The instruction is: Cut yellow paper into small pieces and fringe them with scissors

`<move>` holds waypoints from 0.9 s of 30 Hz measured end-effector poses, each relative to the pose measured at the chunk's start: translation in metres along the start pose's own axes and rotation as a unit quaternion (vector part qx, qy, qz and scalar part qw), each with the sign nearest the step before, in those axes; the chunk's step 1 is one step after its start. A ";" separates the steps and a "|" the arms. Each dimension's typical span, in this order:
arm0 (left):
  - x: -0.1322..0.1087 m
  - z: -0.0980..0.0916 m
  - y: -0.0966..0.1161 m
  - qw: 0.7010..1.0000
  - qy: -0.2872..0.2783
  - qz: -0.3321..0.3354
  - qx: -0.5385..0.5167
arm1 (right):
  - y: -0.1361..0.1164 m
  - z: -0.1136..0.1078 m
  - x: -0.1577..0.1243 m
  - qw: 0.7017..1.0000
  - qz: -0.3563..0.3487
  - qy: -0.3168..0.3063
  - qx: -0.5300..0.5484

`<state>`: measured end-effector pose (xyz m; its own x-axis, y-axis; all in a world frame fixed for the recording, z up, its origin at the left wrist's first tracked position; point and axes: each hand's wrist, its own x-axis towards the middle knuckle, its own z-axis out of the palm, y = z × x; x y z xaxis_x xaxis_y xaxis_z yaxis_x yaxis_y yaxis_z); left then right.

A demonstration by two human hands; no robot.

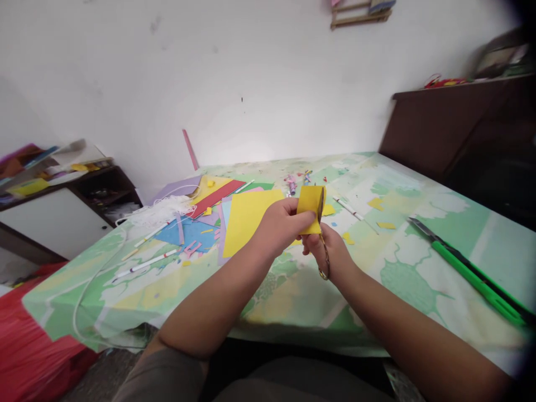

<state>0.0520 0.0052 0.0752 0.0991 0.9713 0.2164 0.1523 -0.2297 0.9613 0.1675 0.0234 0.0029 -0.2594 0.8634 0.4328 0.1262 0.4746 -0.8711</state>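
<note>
My left hand [282, 226] is closed on a folded piece of yellow paper [310, 204], its thumb lying across the front. The paper curls over at its right side. Just below it, my right hand [333, 248] is closed around small scissors [324, 271]. A gold-coloured handle loop shows under the fingers, while the blades are mostly hidden behind the paper and hands. Flat on the table to the left of my hands lies a larger yellow sheet [251, 215] on top of other coloured sheets.
A green utility knife [473, 273] lies at the right with its tip facing away. White string [167, 209], a red paper strip [218, 198], blue paper [188, 231], several pens [146, 262] and paper scraps cover the left. A dark cabinet [452, 123] stands at right.
</note>
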 end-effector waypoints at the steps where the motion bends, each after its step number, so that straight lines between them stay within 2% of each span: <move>1: 0.001 0.003 0.004 1.000 0.000 0.004 0.003 | -0.001 -0.001 0.000 1.000 0.008 0.013 0.004; 5: 0.002 0.017 0.021 1.000 0.001 -0.013 0.010 | -0.003 -0.005 0.000 0.997 0.040 0.056 0.037; 8: 0.005 0.025 0.027 0.999 -0.024 -0.047 0.000 | -0.005 -0.008 0.002 0.993 0.057 0.078 0.069; 11: 0.011 0.028 0.025 0.998 -0.034 -0.048 0.009 | -0.008 -0.011 0.004 0.988 0.079 0.093 0.092; 15: 0.021 0.028 0.018 0.999 -0.012 -0.013 0.032 | -0.009 -0.015 0.007 0.981 0.100 0.111 0.125; 19: 0.027 0.024 0.010 1.000 0.007 -0.023 -0.008 | 0.004 -0.017 0.015 0.972 0.088 0.130 0.177; 24: 0.027 0.007 -0.009 0.998 0.033 -0.046 -0.006 | 0.018 -0.020 0.026 0.958 0.096 0.119 0.241; 27: 0.021 -0.004 -0.023 0.998 0.008 -0.067 0.007 | 0.023 -0.019 0.029 0.960 0.110 0.098 0.238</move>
<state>0.0466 0.0310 0.0583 0.0617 0.9941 0.0888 0.1776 -0.0984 0.9792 0.1814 0.0625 0.0002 -0.0857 0.9714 0.2216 -0.3066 0.1859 -0.9335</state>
